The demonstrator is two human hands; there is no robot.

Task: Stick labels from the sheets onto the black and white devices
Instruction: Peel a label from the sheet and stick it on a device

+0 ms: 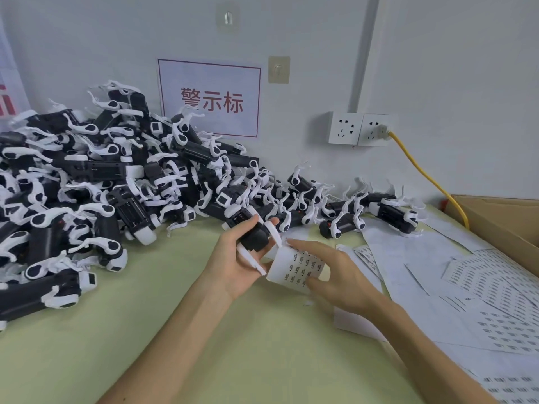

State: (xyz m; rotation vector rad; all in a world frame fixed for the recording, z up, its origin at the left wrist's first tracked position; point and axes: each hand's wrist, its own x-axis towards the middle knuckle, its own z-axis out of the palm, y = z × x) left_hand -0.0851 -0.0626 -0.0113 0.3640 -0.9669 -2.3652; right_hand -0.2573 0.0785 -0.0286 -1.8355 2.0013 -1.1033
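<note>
Two bare forearms come in from the near edge over the pale green surface [204, 330]. The left hand [233, 259] is wrapped around one black and white device [254, 236], held up near the middle. Right beside it, the right hand [332, 275] pinches a curled label sheet [294, 265] with rows of tiny printed labels, too small to read. A huge pile of devices [96, 176] fills the far left. More label sheets [481, 287] are spread on the right, next to a cardboard box [501, 223]. The wall sign [210, 97] reads "警示标" in red inside a red border. A yellow cable [423, 170] is plugged into the wall sockets [360, 128].
</note>
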